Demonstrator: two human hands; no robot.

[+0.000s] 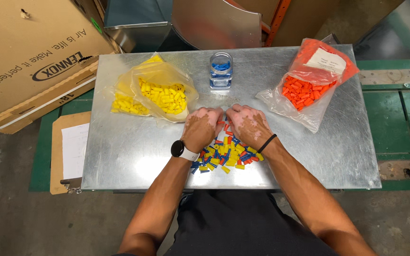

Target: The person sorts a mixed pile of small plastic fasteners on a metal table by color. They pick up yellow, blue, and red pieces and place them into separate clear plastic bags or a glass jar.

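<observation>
A loose pile of small yellow, blue and orange plastic caps (227,156) lies on the metal sheet table (129,151) near its front edge. My left hand (201,128), with a black watch on the wrist, rests palm down on the pile's far left part. My right hand (248,125), with a black band on the wrist, rests on the pile's far right part. Both hands curl over the caps and their fingertips nearly meet. Whether either hand pinches a cap is hidden under the fingers.
A clear bag of yellow caps (160,97) lies at the back left, a clear jar with blue caps (221,70) at the back middle, a bag of orange caps (309,87) at the back right. A cardboard box (29,57) and a clipboard (69,151) sit left of the table.
</observation>
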